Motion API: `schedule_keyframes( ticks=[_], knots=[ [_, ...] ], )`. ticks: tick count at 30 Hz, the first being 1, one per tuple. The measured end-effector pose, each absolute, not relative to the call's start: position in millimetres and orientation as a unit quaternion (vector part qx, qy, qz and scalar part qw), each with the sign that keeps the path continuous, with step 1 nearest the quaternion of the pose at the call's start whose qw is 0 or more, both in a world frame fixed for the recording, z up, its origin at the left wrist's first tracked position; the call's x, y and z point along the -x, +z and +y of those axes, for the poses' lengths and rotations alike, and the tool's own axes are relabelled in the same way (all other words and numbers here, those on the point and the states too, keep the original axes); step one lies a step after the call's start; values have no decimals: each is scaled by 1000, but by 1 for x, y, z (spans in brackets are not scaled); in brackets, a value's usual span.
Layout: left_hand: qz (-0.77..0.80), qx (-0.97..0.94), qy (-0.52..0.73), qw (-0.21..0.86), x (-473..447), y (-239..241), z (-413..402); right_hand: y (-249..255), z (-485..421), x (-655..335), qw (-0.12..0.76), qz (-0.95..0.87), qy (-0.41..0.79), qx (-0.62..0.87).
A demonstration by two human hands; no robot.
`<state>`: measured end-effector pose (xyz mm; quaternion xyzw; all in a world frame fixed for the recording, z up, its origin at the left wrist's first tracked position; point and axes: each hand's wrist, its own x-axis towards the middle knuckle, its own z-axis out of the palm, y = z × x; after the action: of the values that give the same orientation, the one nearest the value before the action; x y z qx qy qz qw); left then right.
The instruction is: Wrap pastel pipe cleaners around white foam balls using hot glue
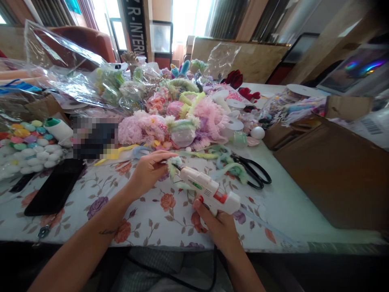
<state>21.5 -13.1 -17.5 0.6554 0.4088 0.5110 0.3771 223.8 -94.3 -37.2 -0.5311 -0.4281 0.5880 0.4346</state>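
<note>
My right hand (217, 225) grips a white hot glue gun (209, 190) with a red trigger, its nozzle pointing up-left. The nozzle tip meets a small fuzzy pale-green piece (174, 164) that my left hand (148, 170) pinches between its fingertips, just above the floral tablecloth (152, 219). A glue stick juts from the gun's back towards the right. The gun's black cord (182, 280) runs down over my lap.
Black scissors (253, 172) lie right of the gun. A heap of pastel fuzzy craft pieces (179, 121) fills the table's middle. A black phone (54, 186) and a bag of coloured balls (24, 150) sit left. Cardboard boxes (331, 174) stand right.
</note>
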Motion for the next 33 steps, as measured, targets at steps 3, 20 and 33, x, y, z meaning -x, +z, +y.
schedule_keyframes(
  ticks=[3,20,33],
  knots=[
    [410,-648,510,390,-20,-18,-13,-37,-94,-224,439,-430,589,525],
    [411,-654,503,387,-22,-16,-14,-37,-93,-223,457,-405,596,522],
    [415,-653,505,382,-20,-20,-12,-37,-93,-223,458,-410,597,515]
  ],
)
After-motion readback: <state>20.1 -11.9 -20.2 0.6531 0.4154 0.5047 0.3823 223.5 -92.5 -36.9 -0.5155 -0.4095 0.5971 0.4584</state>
